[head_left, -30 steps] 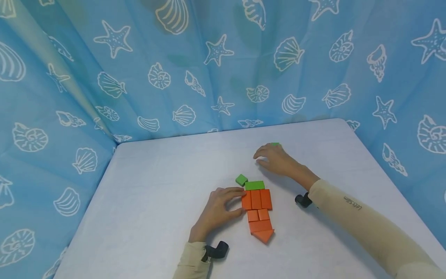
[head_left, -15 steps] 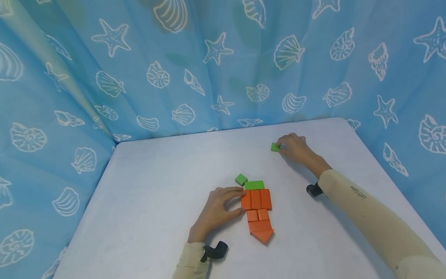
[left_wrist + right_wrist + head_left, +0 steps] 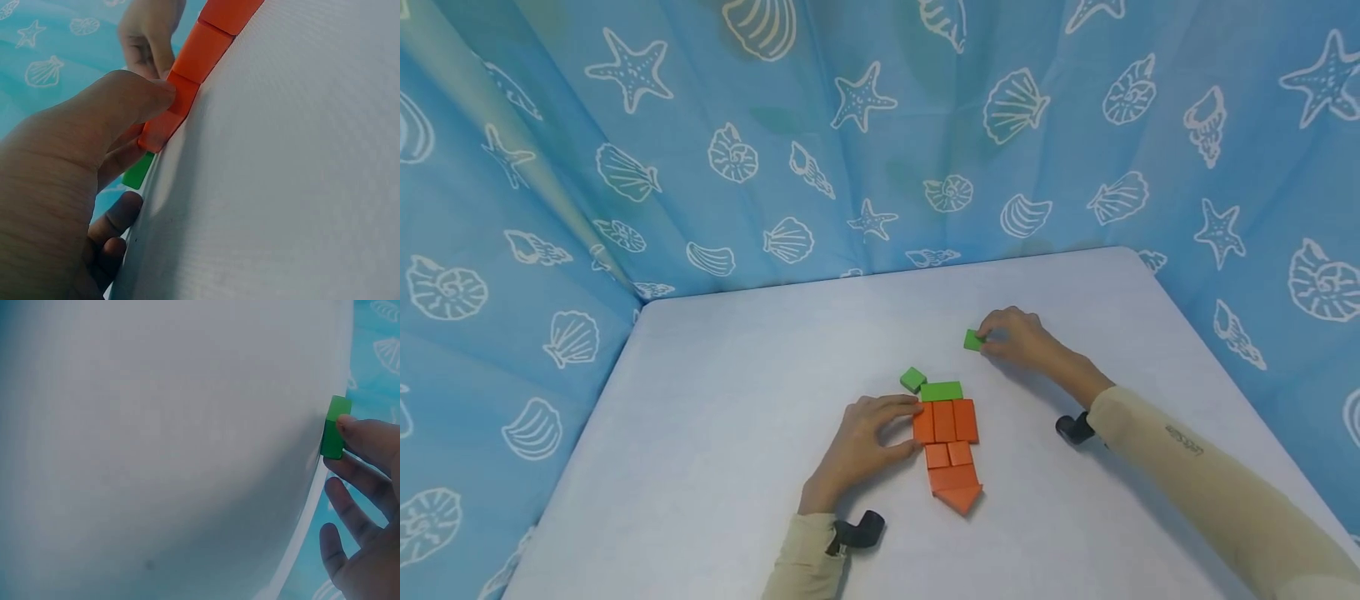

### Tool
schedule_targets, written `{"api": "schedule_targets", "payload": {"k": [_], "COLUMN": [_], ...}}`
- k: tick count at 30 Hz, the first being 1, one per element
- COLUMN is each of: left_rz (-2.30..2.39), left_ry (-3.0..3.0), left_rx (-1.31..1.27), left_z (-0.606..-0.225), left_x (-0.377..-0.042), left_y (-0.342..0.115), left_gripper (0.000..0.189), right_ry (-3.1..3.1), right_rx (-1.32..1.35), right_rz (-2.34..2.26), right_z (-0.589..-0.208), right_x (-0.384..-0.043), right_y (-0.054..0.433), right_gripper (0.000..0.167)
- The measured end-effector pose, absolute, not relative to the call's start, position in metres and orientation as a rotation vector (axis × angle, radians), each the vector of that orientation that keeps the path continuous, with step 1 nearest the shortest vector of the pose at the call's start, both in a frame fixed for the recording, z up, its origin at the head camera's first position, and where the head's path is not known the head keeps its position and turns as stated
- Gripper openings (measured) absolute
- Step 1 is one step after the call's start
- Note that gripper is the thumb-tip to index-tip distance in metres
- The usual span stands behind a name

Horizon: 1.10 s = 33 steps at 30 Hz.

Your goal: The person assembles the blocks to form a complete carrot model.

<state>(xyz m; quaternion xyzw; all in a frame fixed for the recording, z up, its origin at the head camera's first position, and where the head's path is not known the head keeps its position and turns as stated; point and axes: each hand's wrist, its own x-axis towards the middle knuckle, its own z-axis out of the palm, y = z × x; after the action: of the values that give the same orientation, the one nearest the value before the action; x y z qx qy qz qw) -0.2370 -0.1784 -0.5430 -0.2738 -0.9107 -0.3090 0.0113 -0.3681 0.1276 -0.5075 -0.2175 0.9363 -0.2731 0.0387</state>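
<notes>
My right hand (image 3: 1022,342) pinches a small green block (image 3: 972,340) between thumb and fingers, at the far right of the arrangement. The right wrist view shows the thumb on this block's (image 3: 333,444) side, the lower fingers spread apart. My left hand (image 3: 863,429) holds the leftmost upright orange block (image 3: 923,423), thumb at its near end and forefinger at its far end. Two more orange blocks (image 3: 953,421) stand against it. Below lie two small orange squares (image 3: 948,455), an orange rectangle (image 3: 952,478) and an orange triangle (image 3: 960,498).
A green rectangular block (image 3: 942,391) lies along the far side of the orange blocks. A small green block (image 3: 913,380) sits turned at its left corner. The white table (image 3: 722,400) reaches back to a blue seashell-patterned curtain (image 3: 820,142).
My right hand first reached right to the far green block and took hold of it, then drew it nearer and to the left. My left hand stays at the orange blocks.
</notes>
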Motion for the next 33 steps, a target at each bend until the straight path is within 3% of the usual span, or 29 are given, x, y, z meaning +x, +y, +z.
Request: {"api": "schedule_targets", "payload": {"k": [33], "left_rz": [-0.965], "left_ry": [-2.824], "left_rx": [-0.851], "left_z": [-0.545], "left_x": [-0.236], "left_y": [-0.177], "left_gripper": [0.049], "right_ry": [2.828], "right_rx": [-0.868], "right_rz": [-0.946], "right_z": [-0.514], "right_x": [-0.314], "right_y": [0.110], "right_gripper": [0.020]}}
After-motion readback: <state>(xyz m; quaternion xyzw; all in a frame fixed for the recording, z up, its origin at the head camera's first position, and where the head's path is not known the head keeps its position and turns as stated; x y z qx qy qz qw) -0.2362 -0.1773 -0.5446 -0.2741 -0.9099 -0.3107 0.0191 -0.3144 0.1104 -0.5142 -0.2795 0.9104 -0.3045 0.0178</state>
